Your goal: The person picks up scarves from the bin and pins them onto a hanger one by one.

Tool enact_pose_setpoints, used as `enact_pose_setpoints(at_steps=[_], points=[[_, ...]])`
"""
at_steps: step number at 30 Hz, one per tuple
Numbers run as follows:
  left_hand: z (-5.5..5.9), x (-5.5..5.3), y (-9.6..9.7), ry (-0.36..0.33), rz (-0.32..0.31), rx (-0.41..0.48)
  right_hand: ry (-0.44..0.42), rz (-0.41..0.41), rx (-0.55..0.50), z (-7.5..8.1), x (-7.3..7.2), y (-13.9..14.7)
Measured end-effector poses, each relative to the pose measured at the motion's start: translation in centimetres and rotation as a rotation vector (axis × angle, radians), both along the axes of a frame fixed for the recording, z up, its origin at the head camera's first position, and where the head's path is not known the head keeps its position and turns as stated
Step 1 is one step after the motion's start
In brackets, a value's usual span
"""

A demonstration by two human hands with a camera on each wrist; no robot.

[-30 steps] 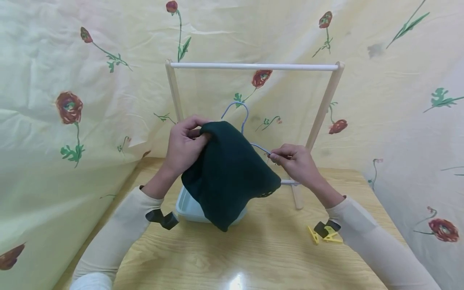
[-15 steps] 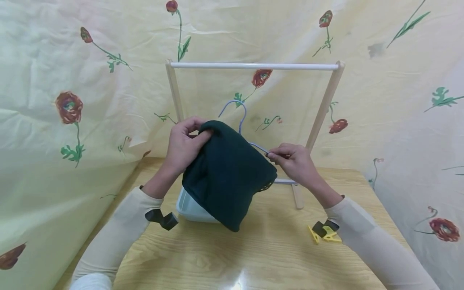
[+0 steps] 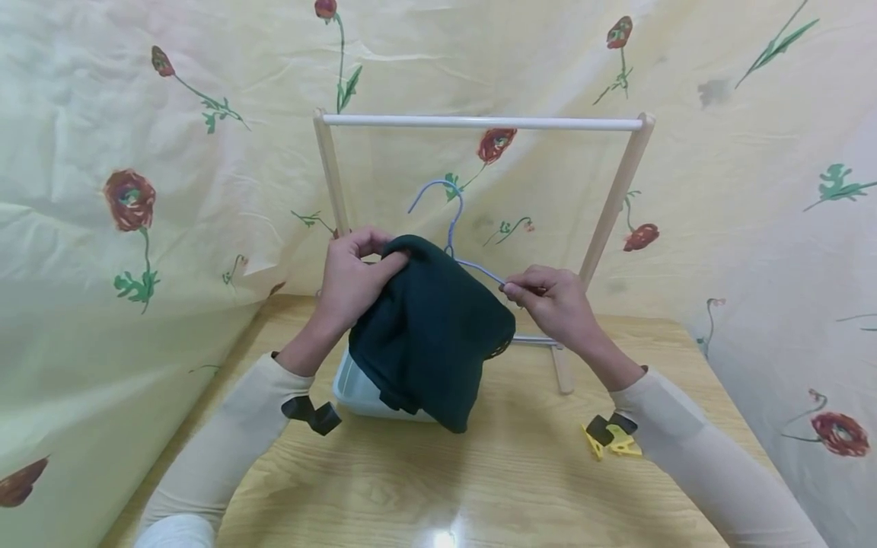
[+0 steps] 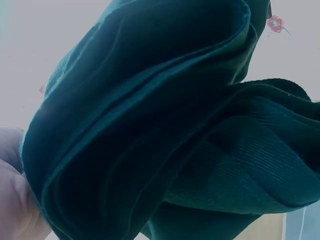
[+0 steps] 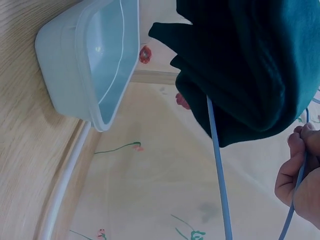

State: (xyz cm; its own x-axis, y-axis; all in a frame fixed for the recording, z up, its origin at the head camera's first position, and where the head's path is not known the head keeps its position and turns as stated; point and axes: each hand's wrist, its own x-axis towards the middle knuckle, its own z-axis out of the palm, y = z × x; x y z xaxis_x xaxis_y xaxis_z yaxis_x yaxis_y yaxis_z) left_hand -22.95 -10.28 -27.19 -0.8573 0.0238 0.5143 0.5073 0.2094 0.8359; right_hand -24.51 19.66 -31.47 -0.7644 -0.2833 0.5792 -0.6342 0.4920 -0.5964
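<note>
On the left, the person's left hand [image 3: 352,278] pinches the top edge of a dark green cloth [image 3: 432,327] between thumb and fingers. Below it, a pale blue tub [image 3: 356,392] sits on the bench [image 3: 384,487], partly hidden behind the hanging cloth. The cloth is held in the air between the two hands, its lower corner now swung further right than a second ago, while its right edge has drawn in leftward. Behind its top rises the hook of a blue hanger [image 5: 218,165]; it has moved up and left, and the twisted neck shows clear of the fabric. From beside the right hand I see the lower bar run in among the folds, so I judge the cloth is being worked onto the hanger, with the left shoulder out of sight. The white-railed rack [image 3: 479,122] stands behind. Further right, the right hand [image 3: 558,301] pinches the hanger's bare right arm. Yellow clips [image 3: 622,441] lie near that sleeve.
</note>
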Motion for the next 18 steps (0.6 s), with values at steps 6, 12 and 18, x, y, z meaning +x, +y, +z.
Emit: enact_pose_setpoints(at_steps=[6, 12, 18], points=[[-0.29, -0.18, 0.16, 0.027, 0.023, 0.005, 0.015, 0.008, -0.007, 0.46, 0.01, -0.37], [-0.46, -0.34, 0.30, 0.104, 0.007, 0.033, -0.033, 0.016, -0.018, 0.61, 0.17, -0.72], [-0.15, -0.15, 0.35, 0.250, -0.063, 0.079, -0.089, 0.029, -0.027, 0.52, 0.35, -0.98]])
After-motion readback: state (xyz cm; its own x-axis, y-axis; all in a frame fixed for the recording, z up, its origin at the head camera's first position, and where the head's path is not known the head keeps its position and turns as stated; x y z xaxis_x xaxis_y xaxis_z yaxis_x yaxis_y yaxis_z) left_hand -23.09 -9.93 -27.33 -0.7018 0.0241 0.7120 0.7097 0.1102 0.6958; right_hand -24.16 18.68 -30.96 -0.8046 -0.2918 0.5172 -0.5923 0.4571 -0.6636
